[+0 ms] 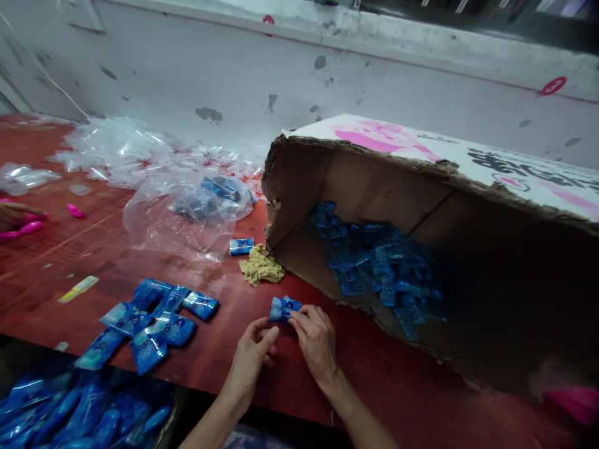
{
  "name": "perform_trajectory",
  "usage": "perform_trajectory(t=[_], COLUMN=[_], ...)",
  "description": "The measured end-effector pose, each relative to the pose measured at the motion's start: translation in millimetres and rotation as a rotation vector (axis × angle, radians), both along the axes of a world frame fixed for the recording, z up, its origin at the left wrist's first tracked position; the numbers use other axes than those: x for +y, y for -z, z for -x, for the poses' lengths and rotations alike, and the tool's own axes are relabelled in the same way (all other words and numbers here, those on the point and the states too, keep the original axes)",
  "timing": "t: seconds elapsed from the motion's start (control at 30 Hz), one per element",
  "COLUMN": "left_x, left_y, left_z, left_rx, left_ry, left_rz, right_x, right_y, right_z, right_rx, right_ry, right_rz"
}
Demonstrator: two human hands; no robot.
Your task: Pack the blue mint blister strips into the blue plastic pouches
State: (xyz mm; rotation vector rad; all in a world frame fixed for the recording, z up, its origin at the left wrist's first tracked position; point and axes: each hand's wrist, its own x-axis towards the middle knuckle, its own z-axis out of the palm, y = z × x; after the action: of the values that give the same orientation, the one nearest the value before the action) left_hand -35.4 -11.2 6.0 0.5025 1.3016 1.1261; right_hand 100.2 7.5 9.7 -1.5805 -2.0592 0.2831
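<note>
A small blue packet (pixel 282 308) with a shiny wrapper is pinched at its right end by my right hand (pixel 317 340), just above the red tabletop. At the packet's lower left corner is my left hand (pixel 253 355), its thumb and forefinger apart; whether the fingertip touches the wrapper I cannot tell. To the left, several similar blue packets (pixel 161 327) lie in a loose, overlapping group near the table's front edge. Another blue packet (pixel 241 247) lies beyond my hands, beside a crumpled yellow cloth (pixel 261 266).
A big cardboard box (pixel 397 162) lies on its side at right, with many blue packets (pixel 384 262) inside. Clear plastic bags (pixel 135 149) are heaped at the back left. Another person's hand (pixel 16 218) is by pink items (pixel 30 227). Blue items (pixel 84 408) fill a container below the edge.
</note>
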Motion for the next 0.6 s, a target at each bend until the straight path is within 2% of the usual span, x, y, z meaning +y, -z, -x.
perform_trajectory(t=[0.1, 0.17, 0.27, 0.33, 0.4, 0.5, 0.6], left_x=[0, 1, 2, 1, 1, 5, 10], left_y=[-0.1, -0.6, -2.4, -4.2, -5.6, -4.5, 1.1], left_z=[-7, -8, -7, -8, -11, -18, -26], left_rx=[-0.056, -0.071, -0.075, -0.039, 0.036, 0.126, 0.114], left_ry=[0.03, 0.019, 0.032, 0.045, 0.031, -0.023, -0.057], left_rz=[-0.012, -0.02, -0.032, -0.044, -0.066, -0.092, -0.088], right_x=[-15, -19, -17, -12, -10, -9, -9], right_y=[-7.7, -6.0, 2.6, 7.8, 10.7, 11.7, 11.2], right_z=[3, 5, 7, 9, 12, 17, 22], right_rx=[0.132, 0.347, 0.77, 0.945, 0.995, 0.97, 0.932], right_ry=[-0.036, 0.009, 0.13, 0.133, 0.122, 0.191, 0.264], right_rz=[-0.003, 0.042, 0.256, 0.405, 0.447, 0.395, 0.339])
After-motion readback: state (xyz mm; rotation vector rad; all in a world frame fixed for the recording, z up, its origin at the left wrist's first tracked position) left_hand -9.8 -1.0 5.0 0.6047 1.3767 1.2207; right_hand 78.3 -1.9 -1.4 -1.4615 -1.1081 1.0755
